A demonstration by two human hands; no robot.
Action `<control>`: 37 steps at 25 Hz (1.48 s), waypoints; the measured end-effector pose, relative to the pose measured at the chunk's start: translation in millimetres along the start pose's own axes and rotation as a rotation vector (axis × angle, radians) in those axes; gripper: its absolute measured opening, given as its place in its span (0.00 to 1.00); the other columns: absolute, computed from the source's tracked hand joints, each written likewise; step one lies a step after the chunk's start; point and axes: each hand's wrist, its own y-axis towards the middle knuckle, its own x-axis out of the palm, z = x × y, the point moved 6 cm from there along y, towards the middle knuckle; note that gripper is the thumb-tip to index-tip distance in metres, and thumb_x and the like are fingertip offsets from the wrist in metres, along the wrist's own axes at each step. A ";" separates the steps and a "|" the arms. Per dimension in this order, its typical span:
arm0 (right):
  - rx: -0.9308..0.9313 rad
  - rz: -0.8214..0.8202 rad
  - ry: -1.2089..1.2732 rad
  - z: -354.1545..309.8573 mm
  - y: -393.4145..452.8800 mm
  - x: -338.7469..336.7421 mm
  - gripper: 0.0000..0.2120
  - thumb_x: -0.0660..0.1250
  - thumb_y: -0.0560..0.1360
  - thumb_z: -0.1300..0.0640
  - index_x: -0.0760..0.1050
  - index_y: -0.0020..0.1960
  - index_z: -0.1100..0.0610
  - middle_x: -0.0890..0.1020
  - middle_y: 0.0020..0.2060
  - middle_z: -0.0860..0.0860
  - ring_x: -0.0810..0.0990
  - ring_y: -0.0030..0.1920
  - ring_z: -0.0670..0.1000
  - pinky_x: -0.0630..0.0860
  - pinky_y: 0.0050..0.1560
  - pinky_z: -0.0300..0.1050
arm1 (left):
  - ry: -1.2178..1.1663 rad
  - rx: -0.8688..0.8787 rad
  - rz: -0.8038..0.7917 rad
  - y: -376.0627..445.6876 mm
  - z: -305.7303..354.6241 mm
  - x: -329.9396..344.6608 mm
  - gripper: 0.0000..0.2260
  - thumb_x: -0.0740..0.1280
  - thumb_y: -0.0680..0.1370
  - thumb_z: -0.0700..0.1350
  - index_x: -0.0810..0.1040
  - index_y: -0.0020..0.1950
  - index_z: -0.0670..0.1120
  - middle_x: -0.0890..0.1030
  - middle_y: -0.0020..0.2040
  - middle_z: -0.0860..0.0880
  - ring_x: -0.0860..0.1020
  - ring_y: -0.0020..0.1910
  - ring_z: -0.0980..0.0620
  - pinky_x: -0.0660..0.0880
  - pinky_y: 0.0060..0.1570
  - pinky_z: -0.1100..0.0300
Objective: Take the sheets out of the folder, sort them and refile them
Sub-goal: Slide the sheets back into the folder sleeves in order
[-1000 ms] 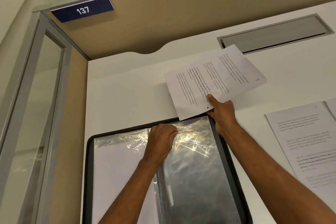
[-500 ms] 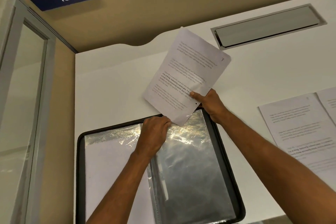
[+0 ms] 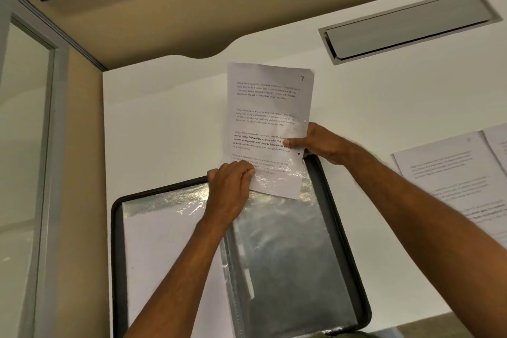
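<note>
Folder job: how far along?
Done: sheets are out; some lie loose on the desk at right. In hand: both hands, right and left, feed a printed sheet into the folder's right sleeve; only its bottom edge is in. Left: those loose sheets.

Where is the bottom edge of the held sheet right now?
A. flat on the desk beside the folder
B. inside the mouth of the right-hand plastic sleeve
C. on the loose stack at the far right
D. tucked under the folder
B: the sheet, pinched by the right hand, has its lower edge showing through the crinkled clear top of the plastic sleeve, whose opening the left hand holds.
</note>
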 end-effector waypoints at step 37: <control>0.282 -0.353 -0.913 -5.1 39.6 10.0 0.25 0.76 0.73 0.41 0.79 0.62 0.56 0.86 0.56 0.55 0.84 0.58 0.58 0.78 0.66 0.57 | -0.857 -0.638 -0.064 29.5 -80.5 -15.4 0.09 0.71 0.81 0.43 0.77 0.44 0.39 0.81 0.43 0.44 0.78 0.40 0.50 0.74 0.44 0.61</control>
